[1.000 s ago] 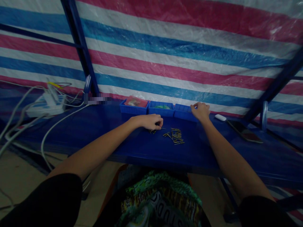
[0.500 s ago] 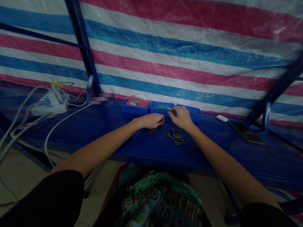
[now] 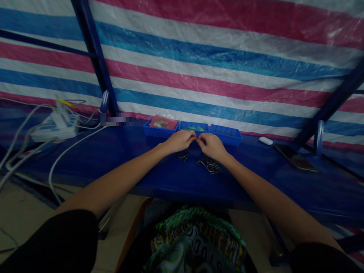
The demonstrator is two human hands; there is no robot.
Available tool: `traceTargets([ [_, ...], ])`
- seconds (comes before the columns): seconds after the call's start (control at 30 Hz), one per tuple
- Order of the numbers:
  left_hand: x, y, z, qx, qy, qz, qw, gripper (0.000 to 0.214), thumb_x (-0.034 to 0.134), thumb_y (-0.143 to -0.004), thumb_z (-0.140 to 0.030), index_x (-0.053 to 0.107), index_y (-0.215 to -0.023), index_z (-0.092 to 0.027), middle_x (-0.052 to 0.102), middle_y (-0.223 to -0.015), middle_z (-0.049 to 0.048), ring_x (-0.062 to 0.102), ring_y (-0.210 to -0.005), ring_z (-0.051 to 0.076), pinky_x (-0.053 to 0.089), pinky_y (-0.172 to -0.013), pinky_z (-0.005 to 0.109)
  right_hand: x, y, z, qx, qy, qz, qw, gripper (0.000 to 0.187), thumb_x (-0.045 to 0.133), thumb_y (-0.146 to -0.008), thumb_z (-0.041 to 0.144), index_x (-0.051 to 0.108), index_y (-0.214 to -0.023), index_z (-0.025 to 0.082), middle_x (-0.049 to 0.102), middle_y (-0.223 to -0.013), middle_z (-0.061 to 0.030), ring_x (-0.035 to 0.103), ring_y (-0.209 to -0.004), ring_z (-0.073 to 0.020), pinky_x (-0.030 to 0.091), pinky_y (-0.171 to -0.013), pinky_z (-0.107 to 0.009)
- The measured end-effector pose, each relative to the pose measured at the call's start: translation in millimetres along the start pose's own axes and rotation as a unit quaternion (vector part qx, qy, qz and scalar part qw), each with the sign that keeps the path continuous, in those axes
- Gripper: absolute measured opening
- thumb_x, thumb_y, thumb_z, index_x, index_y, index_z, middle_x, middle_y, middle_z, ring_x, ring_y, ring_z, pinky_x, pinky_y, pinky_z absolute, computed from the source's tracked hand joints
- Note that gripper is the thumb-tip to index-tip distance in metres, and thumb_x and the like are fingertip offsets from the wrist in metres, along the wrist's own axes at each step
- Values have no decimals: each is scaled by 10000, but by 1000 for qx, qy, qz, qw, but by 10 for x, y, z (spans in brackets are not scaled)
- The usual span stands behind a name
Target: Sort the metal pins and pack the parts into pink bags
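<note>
My left hand (image 3: 183,140) is closed in a pinch above the blue table (image 3: 167,174). Its fingertips meet those of my right hand (image 3: 212,145), which is also pinched closed. A thin metal pin showed at the left fingertips a moment ago; the fingers now hide it, and whatever the right fingers hold is too small to make out. Below the right hand lies a loose pile of thin brass-coloured pins (image 3: 212,165). A smaller group of similar pins (image 3: 183,157) lies under the left hand, partly covered by it.
Behind my hands stand three blue bins: a left one (image 3: 159,131) with a reddish bag, a middle one (image 3: 182,124) with green contents, and a right one (image 3: 230,139). A white case (image 3: 265,141) and a phone (image 3: 295,157) lie right. Cables and a power strip (image 3: 55,129) crowd the left.
My right hand has come down and left from in front of the bins, and its fingers have closed. The two hands' fingertips now meet, and the thin pin at my left hand is hidden.
</note>
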State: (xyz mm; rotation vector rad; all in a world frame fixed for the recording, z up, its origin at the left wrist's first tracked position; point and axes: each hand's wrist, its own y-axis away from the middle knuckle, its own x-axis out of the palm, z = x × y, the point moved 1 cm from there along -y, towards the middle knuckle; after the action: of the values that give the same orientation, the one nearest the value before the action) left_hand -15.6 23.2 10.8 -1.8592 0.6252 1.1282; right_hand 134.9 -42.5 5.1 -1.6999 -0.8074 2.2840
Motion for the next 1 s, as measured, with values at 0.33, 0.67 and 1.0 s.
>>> traceTargets([
  [0.33, -16, 46, -85, 6, 4, -24, 1000, 213, 421, -874, -205, 569, -1013, -143, 639, -865, 68, 568, -768, 162, 397, -695, 293, -27, 5, -26, 4, -21, -33, 999, 149, 479, -850, 221, 601, -770, 193, 625, -724, -35, 533, -659, -166, 344, -617, -300],
  [0.67, 44, 98, -108, -10, 56, -29, 998, 194, 429, -893, -220, 578, -990, -144, 644, -897, 57, 568, -742, 145, 396, -663, 280, -41, 106, 26, 46, -93, -29, 994, 160, 476, -851, 234, 606, -773, 182, 619, -700, -26, 536, -637, -150, 351, -590, -276],
  [1.0, 39, 188, -94, -73, 168, -37, 982, 172, 450, -895, -274, 565, -998, -197, 646, -841, 21, 586, -750, 140, 434, -664, 264, -44, 157, 65, 41, -117, -10, 992, 166, 445, -871, 230, 588, -786, 226, 649, -778, -49, 584, -740, -215, 434, -688, -350],
])
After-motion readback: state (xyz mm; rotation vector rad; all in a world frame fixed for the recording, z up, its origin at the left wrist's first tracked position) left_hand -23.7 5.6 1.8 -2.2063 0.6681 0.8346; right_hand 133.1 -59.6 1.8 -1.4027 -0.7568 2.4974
